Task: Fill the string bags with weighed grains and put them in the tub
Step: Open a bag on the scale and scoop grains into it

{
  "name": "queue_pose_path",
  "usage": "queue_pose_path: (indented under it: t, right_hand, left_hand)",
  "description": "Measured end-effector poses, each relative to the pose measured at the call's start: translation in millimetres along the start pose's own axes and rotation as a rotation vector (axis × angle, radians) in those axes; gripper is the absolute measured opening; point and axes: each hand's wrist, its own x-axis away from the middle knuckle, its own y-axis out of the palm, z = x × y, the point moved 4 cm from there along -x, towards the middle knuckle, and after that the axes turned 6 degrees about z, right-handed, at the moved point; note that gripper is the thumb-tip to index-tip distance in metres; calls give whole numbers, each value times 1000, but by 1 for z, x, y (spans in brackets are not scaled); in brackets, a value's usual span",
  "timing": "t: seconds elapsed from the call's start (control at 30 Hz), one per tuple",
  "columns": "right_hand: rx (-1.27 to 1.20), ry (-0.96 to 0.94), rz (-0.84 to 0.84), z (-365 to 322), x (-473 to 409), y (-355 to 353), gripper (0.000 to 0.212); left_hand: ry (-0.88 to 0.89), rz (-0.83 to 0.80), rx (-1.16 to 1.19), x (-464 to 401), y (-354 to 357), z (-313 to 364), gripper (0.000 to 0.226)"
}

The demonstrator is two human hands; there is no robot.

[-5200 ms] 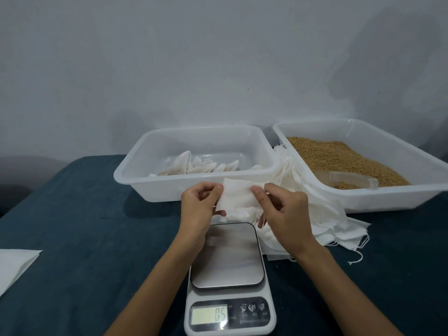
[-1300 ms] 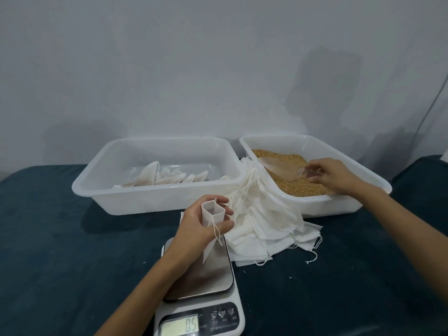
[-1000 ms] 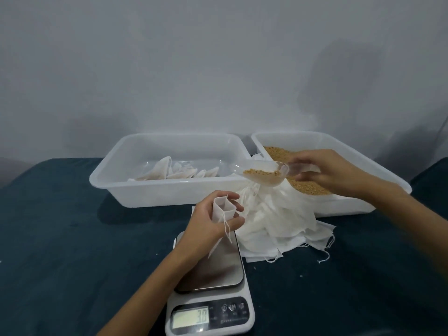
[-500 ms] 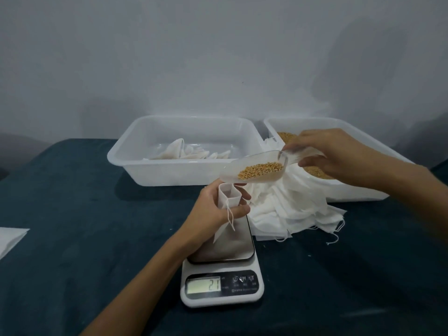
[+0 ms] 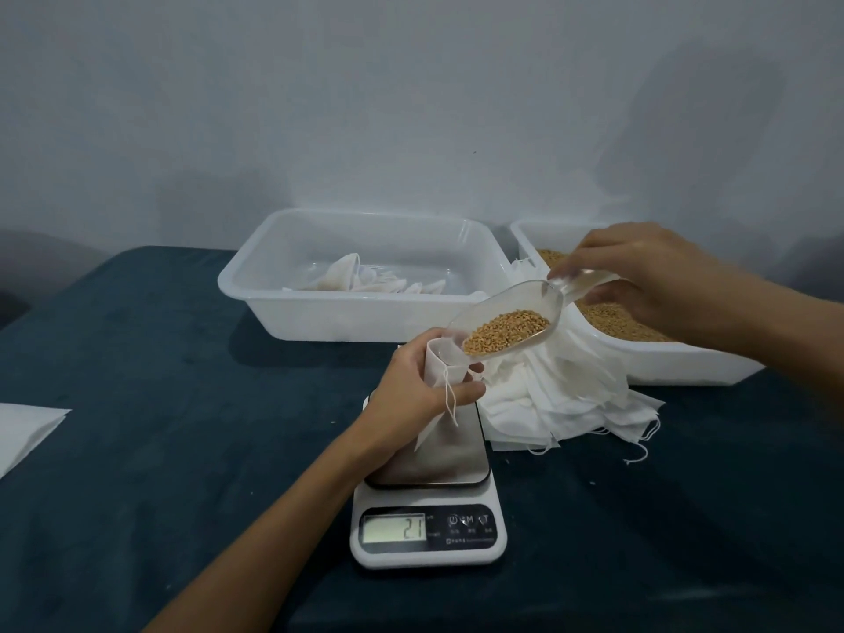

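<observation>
- A dark teal cloth (image 5: 160,404) covers the table under a plain pale wall; a white sheet (image 5: 23,429) lies at the left edge of the frame.
- Nearest, at lower centre, a kitchen scale (image 5: 428,532) stands on the cloth, its display lit; the digits look like 21, though I cannot be sure.
- Over the scale's steel plate, the left hand (image 5: 413,395) curls round a small white string bag (image 5: 442,370), holding its mouth open and upright, with the bag's tail hanging to the plate.
- The step in hand is filling: the right hand (image 5: 639,276) pinches the handle of a clear scoop (image 5: 507,324) loaded with grains (image 5: 504,331), its lip at the bag's mouth.
- The next move probably calls for a slow tip, with the bag kept open and an eye on the display.
- Right of the scale lies a heap of empty bags (image 5: 561,404), strings trailing.
- Farther back at centre, the tub (image 5: 365,319) holds a few white bags, seemingly filled.
- At the right edge, a second tub (image 5: 676,363) holds the loose grain supply.
</observation>
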Motion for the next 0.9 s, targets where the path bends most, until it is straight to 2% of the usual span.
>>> queue_pose_path:
  t: [0.37, 0.9]
  right_hand:
    - [210, -112, 78, -1, -4, 2, 44]
    - [318, -243, 179, -3, -8, 4, 47]
  left_hand:
    - [6, -17, 21, 1, 2, -2, 44]
    - [15, -12, -3, -1, 0, -4, 49]
